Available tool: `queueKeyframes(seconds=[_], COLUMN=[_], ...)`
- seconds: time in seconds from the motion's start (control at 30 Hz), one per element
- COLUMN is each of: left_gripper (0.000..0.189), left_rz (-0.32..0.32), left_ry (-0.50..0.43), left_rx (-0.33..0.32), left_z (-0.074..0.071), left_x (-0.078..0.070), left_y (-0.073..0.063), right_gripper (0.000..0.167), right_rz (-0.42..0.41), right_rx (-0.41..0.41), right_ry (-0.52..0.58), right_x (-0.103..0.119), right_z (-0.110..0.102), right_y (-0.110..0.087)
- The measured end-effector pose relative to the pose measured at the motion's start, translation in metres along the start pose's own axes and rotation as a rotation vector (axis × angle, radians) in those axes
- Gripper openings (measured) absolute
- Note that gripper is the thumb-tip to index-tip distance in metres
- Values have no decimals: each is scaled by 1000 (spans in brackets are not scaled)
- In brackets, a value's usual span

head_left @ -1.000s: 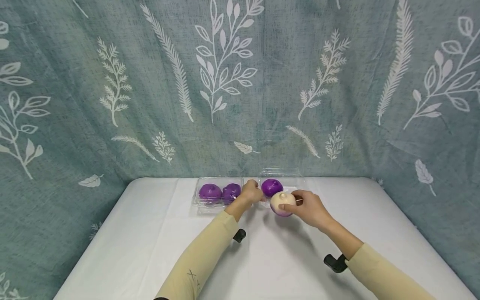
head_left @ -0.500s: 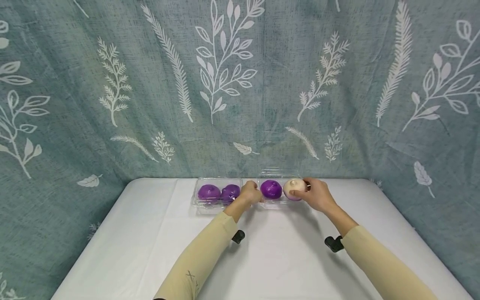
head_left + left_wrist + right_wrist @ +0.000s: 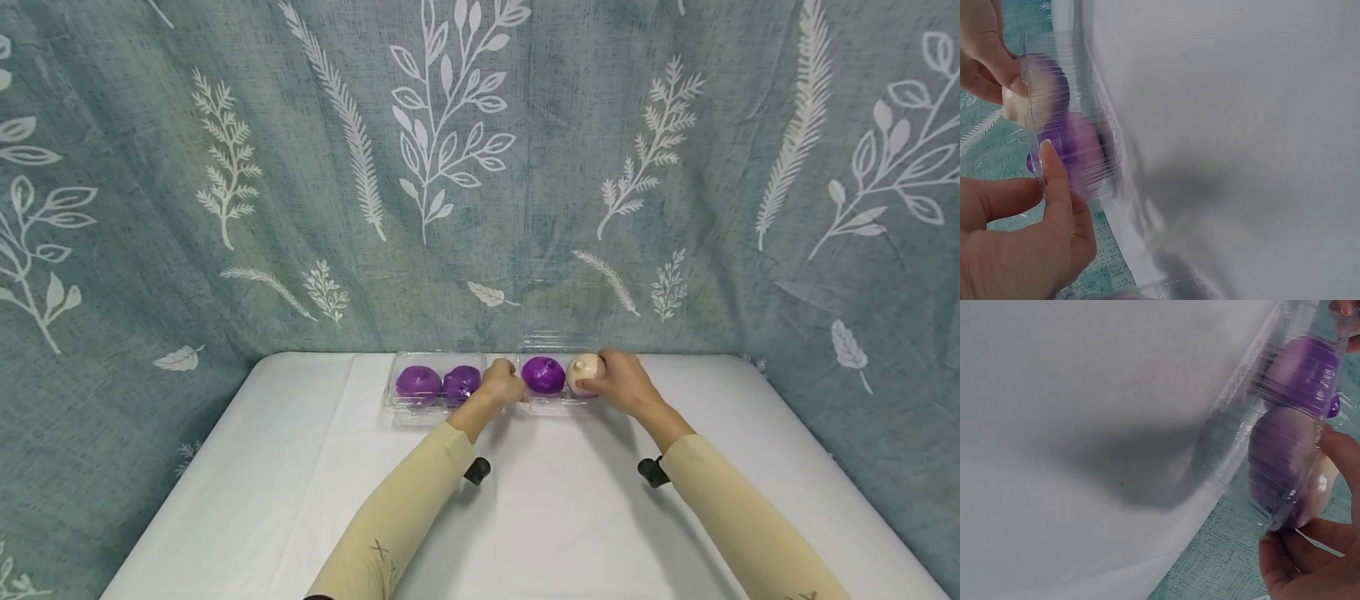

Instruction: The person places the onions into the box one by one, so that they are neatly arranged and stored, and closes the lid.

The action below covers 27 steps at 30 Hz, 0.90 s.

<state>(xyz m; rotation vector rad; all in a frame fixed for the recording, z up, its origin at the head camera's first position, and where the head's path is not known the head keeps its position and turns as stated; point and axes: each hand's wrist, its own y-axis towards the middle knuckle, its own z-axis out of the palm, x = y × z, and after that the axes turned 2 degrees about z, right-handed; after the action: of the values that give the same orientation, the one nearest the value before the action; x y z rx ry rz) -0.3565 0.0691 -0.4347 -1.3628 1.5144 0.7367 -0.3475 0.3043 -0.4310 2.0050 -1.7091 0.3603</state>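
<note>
My left hand [image 3: 502, 383] pinches the near left rim of a clear plastic clamshell box [image 3: 1079, 47], its lid standing open at the back. With my right hand [image 3: 630, 383] I grip a cream-and-purple turnip [image 3: 583, 374] in the right half of that box. Beside it on the left sits a glossy purple, onion-like vegetable [image 3: 543, 376]. In the right wrist view the turnip [image 3: 1275, 456] shows through the ribbed plastic wall, thumb on its cream top and fingers at the box's end. The left wrist view shows thumb and forefinger on the rim.
Left of my left hand, a second clear box [image 3: 442, 360] holds two purple vegetables [image 3: 418, 385]. Both boxes are at the far edge of a white-covered table [image 3: 555, 517], in front of a patterned teal curtain [image 3: 555, 275]. Wrist cameras hang below my sleeves.
My right hand has carried the turnip back and to the right, from in front of the box into its right half. My left hand stays at the rim.
</note>
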Motion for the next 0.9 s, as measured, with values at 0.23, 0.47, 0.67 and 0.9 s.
queueKeyframes(seconds=[0.23, 0.47, 0.67, 0.9], left_gripper=[58, 53, 55, 55], left_rz=[0, -3, -19, -18], left_ry=[-26, -5, -16, 9], left_rx=[21, 17, 26, 19], left_z=[-2, -2, 0, 0], left_x=[-3, -2, -2, 1], left_y=[-2, -6, -4, 3], right_gripper=[57, 69, 69, 76], right_rz=[-54, -78, -77, -37], right_rx=[-52, -78, -92, -38], right_ry=[-52, -82, -67, -37], right_x=[-9, -17, -18, -16], right_z=[8, 16, 17, 13], right_y=[4, 1, 1, 2])
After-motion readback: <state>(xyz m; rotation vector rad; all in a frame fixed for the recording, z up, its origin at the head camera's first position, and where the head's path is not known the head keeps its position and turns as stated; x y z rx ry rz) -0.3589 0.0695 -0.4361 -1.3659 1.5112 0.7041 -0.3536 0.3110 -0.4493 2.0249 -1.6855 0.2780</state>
